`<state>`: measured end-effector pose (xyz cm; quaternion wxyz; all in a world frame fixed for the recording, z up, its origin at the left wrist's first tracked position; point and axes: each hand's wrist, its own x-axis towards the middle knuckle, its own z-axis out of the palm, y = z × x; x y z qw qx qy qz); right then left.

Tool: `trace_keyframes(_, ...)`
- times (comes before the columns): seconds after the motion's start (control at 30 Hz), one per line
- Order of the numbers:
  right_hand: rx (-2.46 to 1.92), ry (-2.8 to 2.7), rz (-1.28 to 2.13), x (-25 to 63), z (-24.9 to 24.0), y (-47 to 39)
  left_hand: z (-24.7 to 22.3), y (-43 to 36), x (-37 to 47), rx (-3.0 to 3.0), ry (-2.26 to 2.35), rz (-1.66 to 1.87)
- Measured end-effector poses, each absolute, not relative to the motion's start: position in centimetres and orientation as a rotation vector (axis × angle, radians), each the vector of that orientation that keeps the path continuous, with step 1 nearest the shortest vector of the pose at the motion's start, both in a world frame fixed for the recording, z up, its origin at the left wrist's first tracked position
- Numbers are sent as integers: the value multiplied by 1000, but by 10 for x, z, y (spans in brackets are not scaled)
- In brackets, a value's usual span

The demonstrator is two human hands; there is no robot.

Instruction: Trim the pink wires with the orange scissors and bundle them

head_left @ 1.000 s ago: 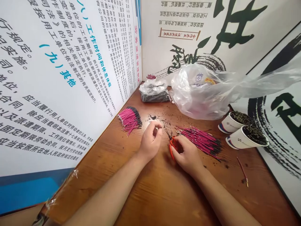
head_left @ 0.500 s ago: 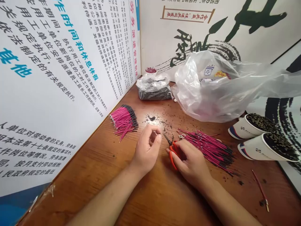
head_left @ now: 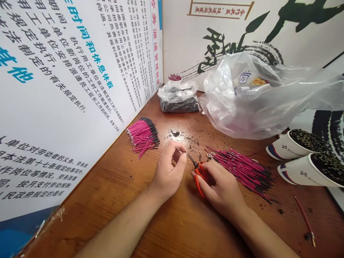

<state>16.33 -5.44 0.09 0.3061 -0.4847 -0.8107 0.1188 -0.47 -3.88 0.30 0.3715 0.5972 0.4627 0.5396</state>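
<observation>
My left hand (head_left: 171, 166) is closed in a pinch over the middle of the wooden table; what lies between thumb and forefinger is too small to make out. My right hand (head_left: 219, 182) grips orange-handled scissors (head_left: 198, 179), whose dark tips reach the left fingertips. Right beside the right hand lies a loose pile of pink wires with black ends (head_left: 242, 170). A fanned bundle of similar pink wires (head_left: 143, 136) rests to the left, beyond my left hand. Dark crumbs (head_left: 176, 134) are scattered on the table past my fingers.
Two paper cups (head_left: 298, 173) filled with dark bits lie tilted at the right. A large clear plastic bag (head_left: 242, 111) and a smaller bag of black pieces (head_left: 178, 102) are at the back. One loose wire (head_left: 304, 216) lies front right. A printed panel (head_left: 80, 118) borders the left.
The scissors' tips have come up to the left fingertips, where a small gap showed before. The whole view has shifted slightly; the wire piles look unchanged.
</observation>
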Motion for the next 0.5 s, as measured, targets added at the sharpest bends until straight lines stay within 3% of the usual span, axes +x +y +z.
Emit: trace_keyframes(0.5, -1286, -2152, 287, 165, -4, -54, 4, -39, -4, 1562, 1183, 1402)
